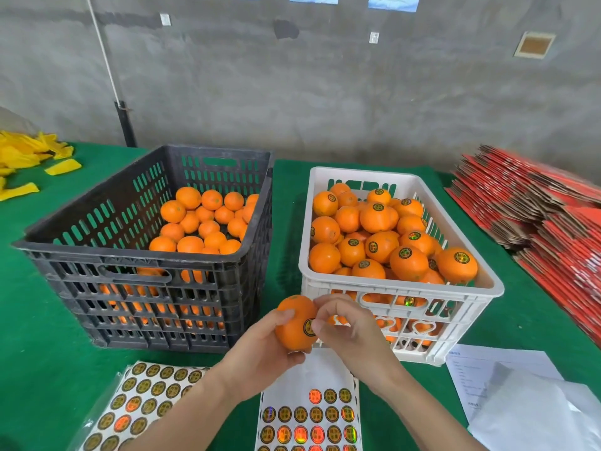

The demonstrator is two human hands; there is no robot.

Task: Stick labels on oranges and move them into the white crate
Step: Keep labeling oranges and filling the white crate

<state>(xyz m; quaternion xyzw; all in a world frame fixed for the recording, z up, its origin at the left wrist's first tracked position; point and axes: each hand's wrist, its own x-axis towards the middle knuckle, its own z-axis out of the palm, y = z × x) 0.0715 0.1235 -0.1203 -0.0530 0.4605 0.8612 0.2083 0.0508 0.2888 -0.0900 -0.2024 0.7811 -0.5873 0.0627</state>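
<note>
Orange point(294, 323): held in the air just in front of the white crate point(487, 284), by its front left corner, not yet placed inside.
Left hand point(260, 349): wrapped around the orange from below, thumb laid on its upper side.
Right hand point(344, 327): fingers curled, thumb and fingertips closed on the label point(310, 327) on the side of the orange nearest the white crate.
Handling: a firm, round, fairly weighty fruit is expected, with smooth skin that may turn in a loose grip (a drop onto the pile could bruise it). It is best cupped across its widest part, with the label left uncovered.
Label handling: judged thin and limp, so its edge should be smoothed flat.
Labelled oranges point(408, 262): heaped inside the white crate, up to its rim.
Black crate point(97, 255): just left of the white crate, with unlabelled fruit inside.
Label sheets point(309, 418): in front of the white crate, below the hands, cut off by the bottom edge.
Hidden: how much of the label is stuck down is covered by the right fingers. The print on the labels is too small to be read. The lower layers in the white crate are glimpsed only through its slots.
</note>
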